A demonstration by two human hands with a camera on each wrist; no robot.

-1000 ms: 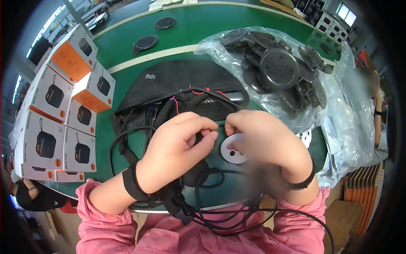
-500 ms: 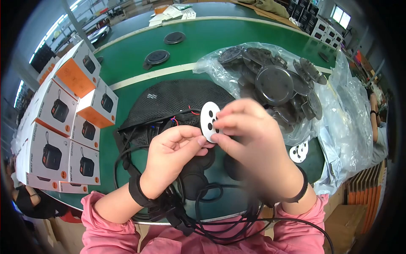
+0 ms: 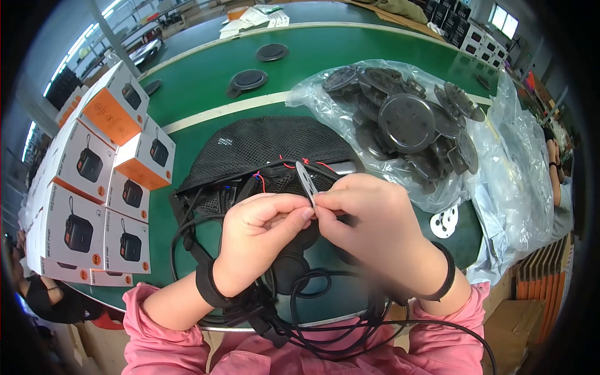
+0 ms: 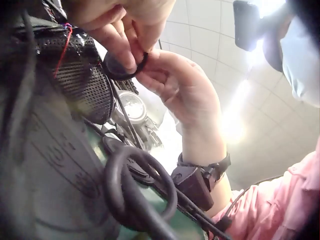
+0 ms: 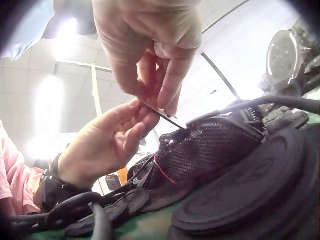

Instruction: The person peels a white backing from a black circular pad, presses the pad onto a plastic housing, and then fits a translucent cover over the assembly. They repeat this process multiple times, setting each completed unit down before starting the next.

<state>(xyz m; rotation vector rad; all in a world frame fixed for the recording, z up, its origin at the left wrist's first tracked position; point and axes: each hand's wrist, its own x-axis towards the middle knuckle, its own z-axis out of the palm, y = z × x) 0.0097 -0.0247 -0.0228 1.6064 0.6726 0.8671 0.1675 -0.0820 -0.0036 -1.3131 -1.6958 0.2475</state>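
Both hands meet above the green table's near side. Between them a thin round disc point(image 3: 305, 180) stands nearly edge-on in the head view; half a second ago its face was white with dark holes. My left hand point(image 3: 259, 228) pinches its lower edge between thumb and forefinger. From the other side my right hand point(image 3: 378, 215) pinches the same edge, fingertips right beside the left ones. In the left wrist view the disc's dark face point(image 4: 116, 67) shows behind the fingers. Behind the hands lies a black mesh bag point(image 3: 250, 147) with red ties.
White discs with holes point(image 3: 444, 222) lie right of my right hand. A clear plastic bag point(image 3: 306, 87) bears a heap of black round parts point(image 3: 406, 123). Boxes point(image 3: 78, 228) are stacked at left. Black cables point(image 3: 306, 325) loop along the near edge. Black discs point(image 3: 249, 79) lie farther back.
My right hand brought a white disc from the table to the left hand, which now pinches it too. Since half a second ago the disc has turned from face-on to nearly edge-on.
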